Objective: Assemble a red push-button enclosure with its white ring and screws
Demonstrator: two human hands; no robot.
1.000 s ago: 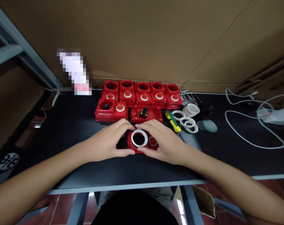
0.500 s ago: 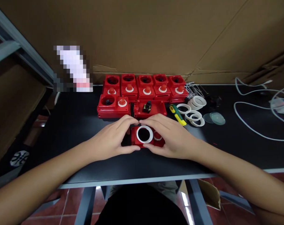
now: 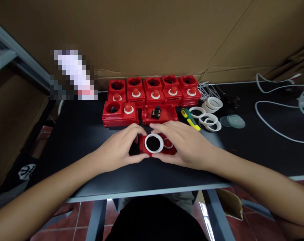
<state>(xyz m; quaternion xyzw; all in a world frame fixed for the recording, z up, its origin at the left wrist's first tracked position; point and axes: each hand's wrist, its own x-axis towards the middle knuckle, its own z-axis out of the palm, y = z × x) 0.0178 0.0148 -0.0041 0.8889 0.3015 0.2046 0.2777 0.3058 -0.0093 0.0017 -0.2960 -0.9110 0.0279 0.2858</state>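
A red box cover [image 3: 144,149] lies on the black table [image 3: 91,134] in front of me. A white ring [image 3: 154,143] sits on its round hole. My left hand [image 3: 116,149] grips the cover's left side, thumb at the front and fingers over the back edge. My right hand [image 3: 185,144] holds the right side the same way and hides most of a small red button beside the ring. Fingertips of both hands almost meet behind the ring.
Several finished red boxes [image 3: 154,91] with red buttons line the back, two more parts [image 3: 120,113] [image 3: 160,113] in front of them. A green-yellow screwdriver [image 3: 190,119], loose white rings [image 3: 208,119], clear discs [image 3: 233,121] and a white cable [image 3: 274,110] lie right. Cardboard stands behind.
Both hands stay clasped on the red cover and ring. Only the view has shifted slightly; the hands have barely moved.
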